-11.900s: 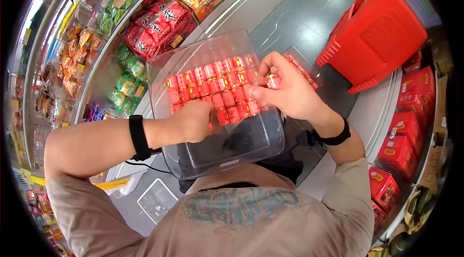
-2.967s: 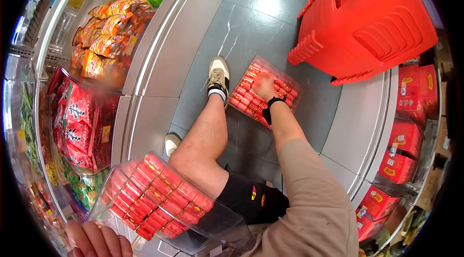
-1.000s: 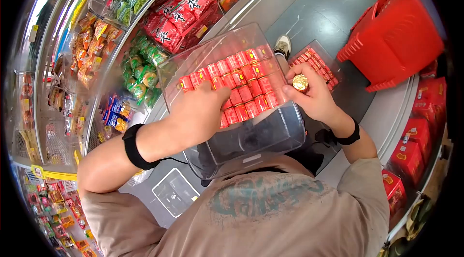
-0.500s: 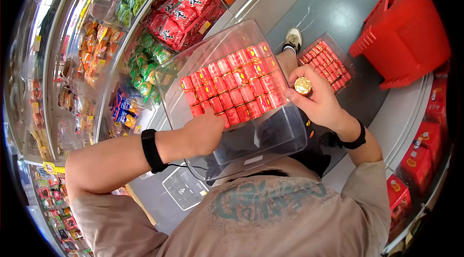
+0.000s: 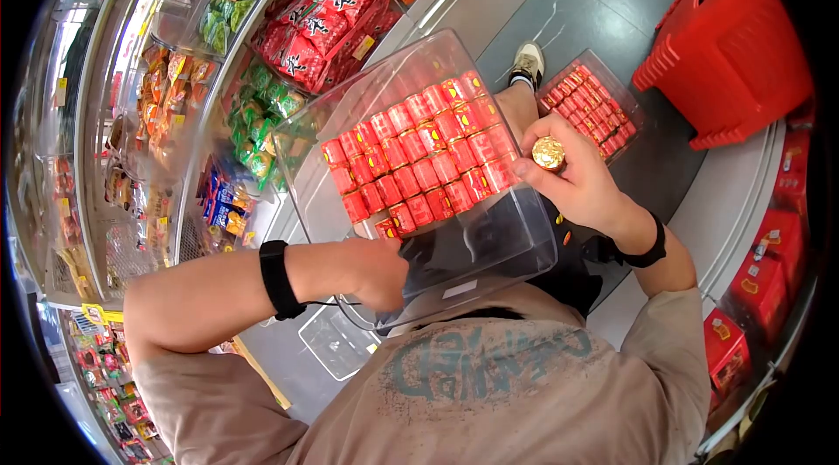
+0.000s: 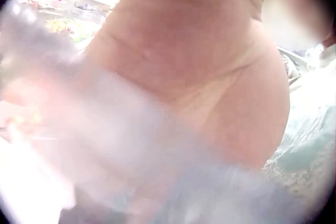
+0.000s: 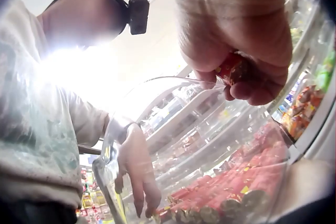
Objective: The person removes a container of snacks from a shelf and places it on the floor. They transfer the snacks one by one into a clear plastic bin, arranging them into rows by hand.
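Note:
A clear plastic bin point(image 5: 511, 246) lies tilted on the person's lap, with rows of small red-wrapped rolls point(image 5: 424, 176) in its far part. The left hand point(image 5: 371, 273) is inside the bin at its near left, fingers pointing down, relaxed, beside a roll at the end of the nearest row. In the right wrist view its fingertips hang close to the rolls. At the bin's right edge the right hand point(image 5: 572, 176) pinches a red-wrapped roll point(image 7: 231, 69), whose gold foil end faces up. The left wrist view shows mostly blurred forearm and bin wall.
A second clear box of red rolls point(image 5: 590, 107) stands on the floor beside the person's shoe point(image 5: 528, 63). A red shopping basket point(image 5: 725, 54) is at the right. Shelves with bagged snacks point(image 5: 323, 24) line the left, red cartons point(image 5: 725, 347) the right.
Three seconds ago the right hand was in the floor box; now it holds a roll at the bin. Over the last second the left hand has moved nearer the body, uncovering rolls.

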